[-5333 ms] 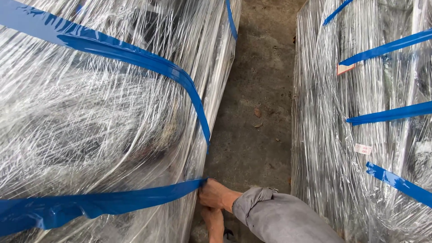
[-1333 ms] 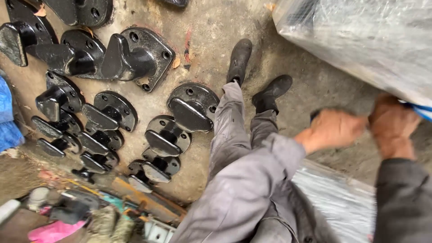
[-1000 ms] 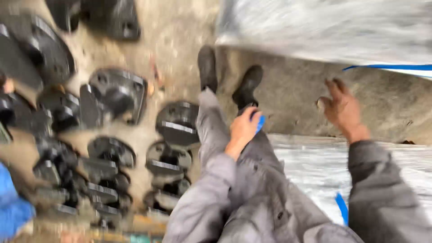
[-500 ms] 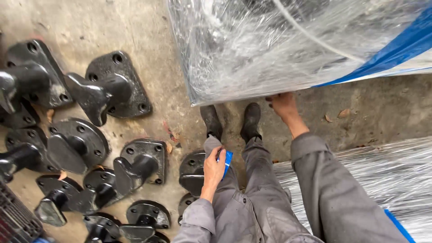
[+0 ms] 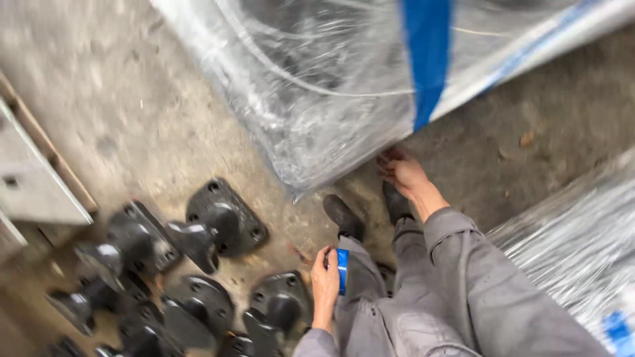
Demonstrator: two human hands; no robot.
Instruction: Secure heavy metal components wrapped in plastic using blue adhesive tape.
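Concrete floor (image 5: 132, 112), blurred; left hand (image 5: 325, 277) pinches a blue tape roll (image 5: 342, 270) above black castings (image 5: 218, 225), while right hand (image 5: 400, 172), apparently curled, touches the wrapped bundle's (image 5: 317, 86) underside.

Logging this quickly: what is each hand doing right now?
Left hand: closed on a small blue roll of tape.
Right hand: reaching under the clear plastic-wrapped bundle, grip unclear.

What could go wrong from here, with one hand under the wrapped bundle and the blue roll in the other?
The right hand reaches under the low edge of the wrapped bundle; fingers could get pinched if it shifts. The black metal castings lie close beside the boots, a likely trip hazard. The left hand holds the blue tape roll loosely; it might drop.
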